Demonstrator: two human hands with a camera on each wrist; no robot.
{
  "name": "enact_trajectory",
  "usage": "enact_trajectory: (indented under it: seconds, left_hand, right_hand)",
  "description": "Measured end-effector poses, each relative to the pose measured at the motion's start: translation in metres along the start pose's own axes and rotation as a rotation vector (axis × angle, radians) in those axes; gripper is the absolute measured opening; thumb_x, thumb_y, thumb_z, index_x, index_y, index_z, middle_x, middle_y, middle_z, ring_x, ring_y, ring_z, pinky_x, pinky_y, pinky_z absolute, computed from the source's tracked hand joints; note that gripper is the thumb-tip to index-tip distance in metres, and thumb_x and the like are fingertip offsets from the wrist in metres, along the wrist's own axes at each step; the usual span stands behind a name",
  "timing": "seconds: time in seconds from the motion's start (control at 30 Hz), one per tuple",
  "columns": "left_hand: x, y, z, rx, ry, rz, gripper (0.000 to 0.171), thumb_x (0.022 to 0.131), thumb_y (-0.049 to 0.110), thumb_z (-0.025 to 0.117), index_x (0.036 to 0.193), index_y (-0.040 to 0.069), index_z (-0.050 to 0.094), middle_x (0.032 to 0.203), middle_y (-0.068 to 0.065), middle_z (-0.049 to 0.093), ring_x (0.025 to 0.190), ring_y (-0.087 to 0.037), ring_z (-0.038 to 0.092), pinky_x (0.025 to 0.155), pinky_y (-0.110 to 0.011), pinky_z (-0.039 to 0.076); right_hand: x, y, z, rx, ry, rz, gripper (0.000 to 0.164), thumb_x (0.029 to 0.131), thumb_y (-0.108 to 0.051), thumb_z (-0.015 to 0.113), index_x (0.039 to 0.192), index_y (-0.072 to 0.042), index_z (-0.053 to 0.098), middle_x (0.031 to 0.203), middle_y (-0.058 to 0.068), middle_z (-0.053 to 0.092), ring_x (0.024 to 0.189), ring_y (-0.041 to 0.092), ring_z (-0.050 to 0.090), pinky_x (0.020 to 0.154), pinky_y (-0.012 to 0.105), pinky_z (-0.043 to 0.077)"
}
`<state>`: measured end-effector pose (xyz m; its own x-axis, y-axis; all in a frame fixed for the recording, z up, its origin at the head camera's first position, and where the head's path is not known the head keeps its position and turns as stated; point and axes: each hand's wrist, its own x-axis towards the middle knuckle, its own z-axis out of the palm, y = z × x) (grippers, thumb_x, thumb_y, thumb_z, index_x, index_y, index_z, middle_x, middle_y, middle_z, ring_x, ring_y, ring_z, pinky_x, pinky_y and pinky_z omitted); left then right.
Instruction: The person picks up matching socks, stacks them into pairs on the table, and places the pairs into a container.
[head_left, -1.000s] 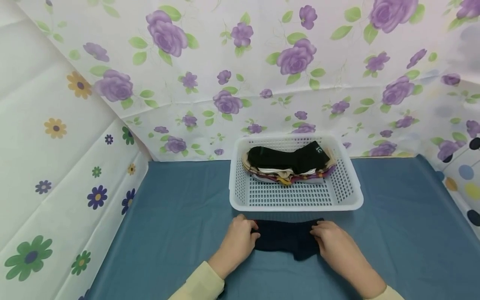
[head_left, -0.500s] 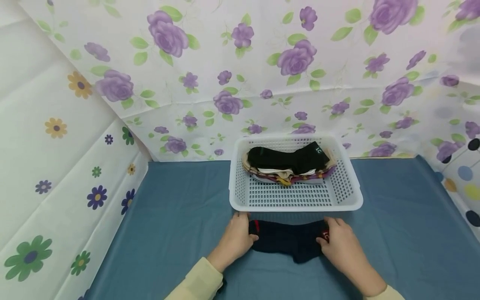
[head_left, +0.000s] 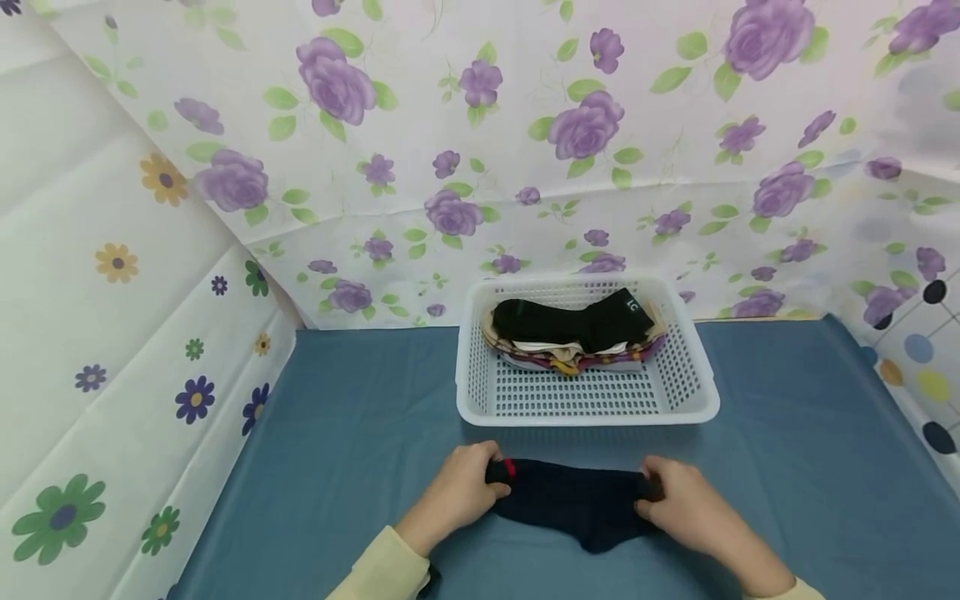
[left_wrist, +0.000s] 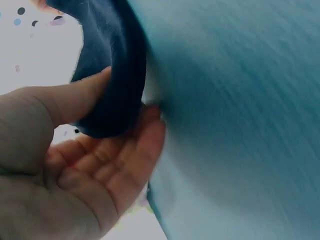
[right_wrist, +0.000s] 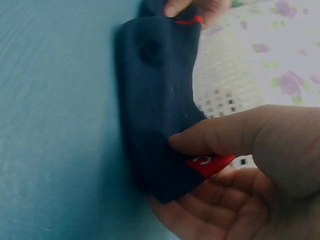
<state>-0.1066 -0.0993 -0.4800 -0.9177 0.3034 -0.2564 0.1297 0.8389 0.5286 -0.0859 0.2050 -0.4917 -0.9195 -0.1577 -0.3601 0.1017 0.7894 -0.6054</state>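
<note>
A dark navy sock [head_left: 573,500] is stretched sideways between both hands, just in front of the basket. My left hand [head_left: 459,492] pinches its left end, by a small red stripe, between thumb and fingers. At the other end my right hand [head_left: 686,504] grips the cuff, where the right wrist view shows a red patch [right_wrist: 212,164] with white lettering. The sock [left_wrist: 117,65] curves over the left fingers in the left wrist view. Its heel hangs toward the front edge of the head view.
Behind the sock stands a white perforated plastic basket [head_left: 588,418]. A stack of folded socks lies in it, a black sock [head_left: 570,323] on top. Blue cloth [head_left: 360,417] covers the table, and flowered sheets [head_left: 420,167] rise at the back and sides.
Both hands have drawn the sock a little toward the person, away from the basket. The right hand has shifted its hold on the cuff. The head view has tilted slightly.
</note>
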Motion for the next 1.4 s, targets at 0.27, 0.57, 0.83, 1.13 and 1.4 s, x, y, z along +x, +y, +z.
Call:
enact_trajectory:
  seconds: [0.27,0.57,0.83,1.13,1.4]
  left_hand:
    - [-0.022,0.003,-0.023,-0.132,-0.008,0.083,0.021,0.078,0.019,0.076,0.087,0.024,0.057,0.076,0.011,0.060,0.061,-0.005,0.054,0.052,-0.023,0.044]
    - [-0.022,0.022,-0.073,-0.220,0.022,0.142,0.014,0.080,0.025,0.074,0.088,0.026,0.063,0.069,0.006,0.061,0.054,-0.010,0.051,0.050,-0.025,0.045]
    - [0.023,0.044,-0.119,-0.182,0.233,0.196,0.013,0.083,0.025,0.072,0.091,0.025,0.062,0.081,0.008,0.063,0.062,-0.009,0.059,0.053,-0.026,0.048]
    - [0.087,0.053,-0.152,-0.173,0.327,0.166,0.011,0.084,0.019,0.070,0.091,0.016,0.061,0.078,-0.001,0.063,0.065,-0.017,0.056,0.059,-0.030,0.045]
    - [0.128,0.046,-0.153,-0.181,0.316,0.045,0.025,0.083,0.018,0.071,0.104,0.010,0.061,0.102,-0.005,0.060,0.088,-0.019,0.056,0.077,-0.034,0.050]
  right_hand:
    - [-0.016,-0.013,-0.036,0.074,-0.091,-0.115,0.030,0.077,-0.023,0.075,0.103,-0.016,0.061,0.071,-0.002,0.061,0.057,0.009,0.051,0.051,0.028,0.043]
    - [-0.026,-0.048,-0.095,0.034,-0.098,-0.193,0.026,0.081,-0.034,0.071,0.102,-0.020,0.065,0.082,-0.001,0.065,0.067,0.007,0.058,0.054,0.026,0.047]
    - [0.004,-0.084,-0.154,-0.122,0.082,-0.294,0.016,0.088,-0.030,0.065,0.096,-0.016,0.062,0.080,-0.001,0.065,0.070,0.014,0.060,0.056,0.030,0.044]
    - [0.061,-0.098,-0.182,-0.178,0.197,-0.314,0.026,0.090,-0.032,0.062,0.084,-0.009,0.051,0.067,0.005,0.052,0.056,0.016,0.048,0.054,0.033,0.039]
    - [0.110,-0.082,-0.182,-0.184,0.168,-0.327,0.041,0.089,-0.025,0.063,0.121,-0.001,0.056,0.097,0.020,0.064,0.064,0.019,0.058,0.061,0.033,0.042]
